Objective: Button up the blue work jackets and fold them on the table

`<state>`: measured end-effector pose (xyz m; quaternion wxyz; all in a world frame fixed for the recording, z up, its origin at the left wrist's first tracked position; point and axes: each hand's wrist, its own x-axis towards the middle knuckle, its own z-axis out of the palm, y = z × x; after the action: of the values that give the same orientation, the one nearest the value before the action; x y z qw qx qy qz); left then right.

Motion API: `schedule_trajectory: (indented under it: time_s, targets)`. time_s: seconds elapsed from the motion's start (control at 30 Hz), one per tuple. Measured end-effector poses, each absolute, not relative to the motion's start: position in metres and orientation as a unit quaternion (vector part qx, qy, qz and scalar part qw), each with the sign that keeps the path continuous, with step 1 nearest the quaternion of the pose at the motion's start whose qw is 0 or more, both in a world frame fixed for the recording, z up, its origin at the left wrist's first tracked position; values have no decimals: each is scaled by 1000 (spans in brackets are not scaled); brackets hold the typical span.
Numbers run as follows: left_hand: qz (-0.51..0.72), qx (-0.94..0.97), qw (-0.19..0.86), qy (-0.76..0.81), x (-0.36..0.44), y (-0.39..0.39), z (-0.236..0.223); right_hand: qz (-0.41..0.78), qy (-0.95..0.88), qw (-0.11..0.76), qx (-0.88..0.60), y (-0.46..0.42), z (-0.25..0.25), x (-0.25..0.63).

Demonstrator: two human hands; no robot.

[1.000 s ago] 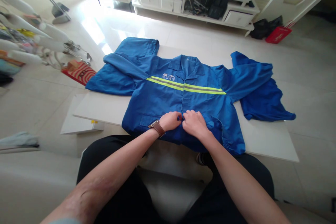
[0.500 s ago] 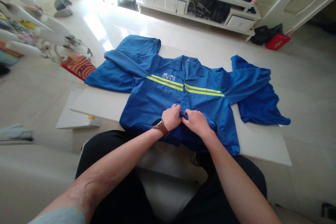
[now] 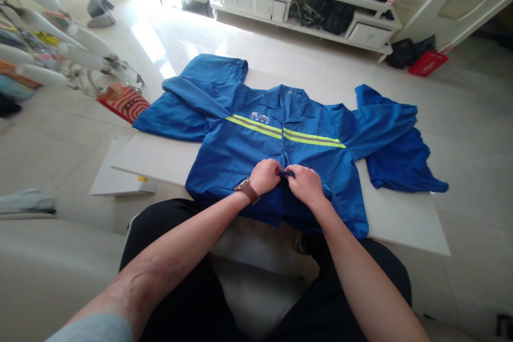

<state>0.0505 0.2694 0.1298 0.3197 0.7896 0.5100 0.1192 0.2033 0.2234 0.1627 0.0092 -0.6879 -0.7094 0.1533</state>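
Observation:
A blue work jacket (image 3: 240,152) lies face up across a white tabletop (image 3: 409,219), its collar away from me and its hem toward my knees. Yellow-green reflective stripes cross its chest, with a white printed logo above the one on the left. My left hand (image 3: 265,177), with a brown-strapped watch (image 3: 247,191) on the wrist, pinches the front opening at mid-height. Right beside it, my right hand (image 3: 305,184) grips the facing edge of the placket. A raised fold of cloth runs between the fingertips. Any button in the fingers is hidden.
Dark blue cloth (image 3: 401,163) lies beneath the right sleeve, and more blue fabric (image 3: 168,117) under the left one. A red striped bag (image 3: 124,102) and a rack with white padded arms (image 3: 44,72) stand left. A white TV cabinet (image 3: 248,2) is beyond.
Both hands stay at the jacket's front opening. The right hand has shifted slightly and its fingers now lift a fold of the placket. The whole view has moved a little.

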Motion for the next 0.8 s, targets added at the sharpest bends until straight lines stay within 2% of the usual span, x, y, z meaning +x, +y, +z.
schedule_trajectory:
  time_s: [0.13, 0.37, 0.63, 0.8]
  targets:
    - [129, 797, 316, 497, 49, 270, 131, 137, -681, 30, -718, 225, 162, 203]
    - [122, 791, 323, 505, 49, 267, 130, 137, -665, 15, -734, 228, 168, 201]
    - [114, 756, 355, 538, 48, 269, 137, 169, -739, -16, -652, 229, 173, 201]
    - [126, 753, 341, 548, 47, 267, 137, 189, -737, 3, -649, 225, 176, 205]
